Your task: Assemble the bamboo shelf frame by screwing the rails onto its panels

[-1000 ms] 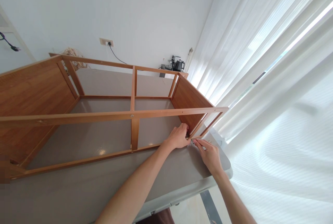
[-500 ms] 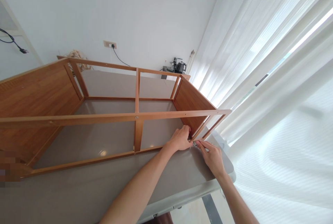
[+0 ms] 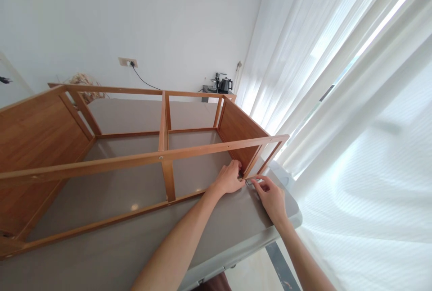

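Note:
A brown wooden frame (image 3: 199, 150) with solid end panels lies across the grey tabletop (image 3: 222, 223). My left hand (image 3: 230, 178) is closed round its lower near rail, at the corner beside the right end panel (image 3: 241, 126). Just right of that corner, my right hand (image 3: 272, 197) pinches a thin, bent metal hex key (image 3: 249, 183) between thumb and fingers. The key's tip is at the outer side of the corner, and whether it sits in a bolt cannot be made out. My left fingertips are partly hidden inside the frame.
Sheer white curtains (image 3: 351, 115) hang along the right, close to the table's rounded end. Behind the frame, a black kettle (image 3: 225, 84) stands on a small dark stand. A wall socket (image 3: 128, 62) holds a plug with a black cord.
The view has shifted, so the frame appears farther left. My right fingers have changed their hold on the hex key, with more of the key showing. My left hand stays at the corner.

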Available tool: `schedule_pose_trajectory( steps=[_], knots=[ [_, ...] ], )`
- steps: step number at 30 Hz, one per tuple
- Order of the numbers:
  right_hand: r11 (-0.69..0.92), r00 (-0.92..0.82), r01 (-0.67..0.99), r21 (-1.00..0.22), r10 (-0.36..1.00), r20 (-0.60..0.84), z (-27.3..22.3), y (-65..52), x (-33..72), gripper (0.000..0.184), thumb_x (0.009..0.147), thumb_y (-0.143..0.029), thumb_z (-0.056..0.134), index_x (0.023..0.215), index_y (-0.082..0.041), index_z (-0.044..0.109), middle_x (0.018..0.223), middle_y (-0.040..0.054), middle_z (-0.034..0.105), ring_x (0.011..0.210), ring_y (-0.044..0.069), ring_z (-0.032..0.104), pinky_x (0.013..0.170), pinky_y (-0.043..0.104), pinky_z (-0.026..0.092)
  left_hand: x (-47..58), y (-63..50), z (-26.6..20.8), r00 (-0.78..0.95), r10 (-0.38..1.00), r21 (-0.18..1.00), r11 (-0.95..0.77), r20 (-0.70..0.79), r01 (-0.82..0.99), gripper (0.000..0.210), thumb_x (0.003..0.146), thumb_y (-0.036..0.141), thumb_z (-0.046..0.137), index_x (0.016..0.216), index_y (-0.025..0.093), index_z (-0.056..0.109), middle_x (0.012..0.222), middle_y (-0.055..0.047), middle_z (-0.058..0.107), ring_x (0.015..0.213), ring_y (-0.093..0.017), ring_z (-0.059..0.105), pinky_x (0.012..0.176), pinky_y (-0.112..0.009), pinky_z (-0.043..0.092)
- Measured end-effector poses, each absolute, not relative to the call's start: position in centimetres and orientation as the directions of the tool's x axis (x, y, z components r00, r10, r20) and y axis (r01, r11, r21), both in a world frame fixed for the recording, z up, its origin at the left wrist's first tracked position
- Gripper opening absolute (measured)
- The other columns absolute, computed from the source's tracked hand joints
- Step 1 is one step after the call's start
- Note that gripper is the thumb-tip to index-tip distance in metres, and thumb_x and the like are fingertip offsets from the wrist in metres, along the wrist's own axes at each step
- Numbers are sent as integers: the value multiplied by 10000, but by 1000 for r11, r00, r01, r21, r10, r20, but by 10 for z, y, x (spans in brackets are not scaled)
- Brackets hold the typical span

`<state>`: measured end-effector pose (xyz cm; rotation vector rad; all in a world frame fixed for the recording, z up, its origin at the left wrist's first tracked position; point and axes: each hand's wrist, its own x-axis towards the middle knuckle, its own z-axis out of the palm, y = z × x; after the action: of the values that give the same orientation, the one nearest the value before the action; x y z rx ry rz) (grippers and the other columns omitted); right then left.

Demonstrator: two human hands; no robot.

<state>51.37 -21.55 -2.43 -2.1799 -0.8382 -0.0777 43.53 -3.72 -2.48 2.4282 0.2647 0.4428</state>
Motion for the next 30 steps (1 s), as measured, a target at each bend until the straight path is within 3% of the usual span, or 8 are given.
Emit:
schedule_pose_trajectory(
  steps=[6, 13, 23, 30],
  knots=[
    [-496, 709, 694, -521, 595, 378, -27, -216, 513, 391, 940, -529, 479, 869, -247, 741, 732, 25, 673, 639, 178, 599, 662, 298, 453, 436, -37, -25, 921, 301, 636, -768, 248, 80, 366, 757, 315, 662, 1046, 213, 462, 1095, -63, 611, 823, -190, 633, 791, -340, 474],
    [-435, 603, 778, -454, 720, 344, -29, -217, 514, 301, 939, -443, 493, 1001, -284, 740, 745, 11, 623, 659, 172, 598, 646, 292, 464, 436, -37, -27, 918, 306, 639, -765, 253, 79, 376, 751, 316, 667, 1054, 216, 467, 1082, -61, 614, 825, -195, 634, 770, -336, 482],
    [-442, 649, 739, -508, 669, 363, -27, -219, 509, 245, 922, -412, 531, 885, -249, 709, 650, -15, 622, 590, 158, 583, 624, 285, 468, 436, -38, -26, 918, 308, 630, -772, 250, 88, 373, 756, 323, 666, 1054, 217, 470, 1059, -52, 614, 839, -199, 637, 778, -338, 482],
    [-321, 624, 749, -580, 637, 453, -28, -222, 507, 263, 958, -377, 490, 1099, -267, 683, 978, 12, 743, 821, 176, 689, 646, 256, 532, 436, -37, -27, 918, 302, 613, -786, 258, 86, 392, 755, 339, 662, 1065, 209, 462, 1077, -60, 607, 850, -208, 638, 781, -344, 474]
  ],
)
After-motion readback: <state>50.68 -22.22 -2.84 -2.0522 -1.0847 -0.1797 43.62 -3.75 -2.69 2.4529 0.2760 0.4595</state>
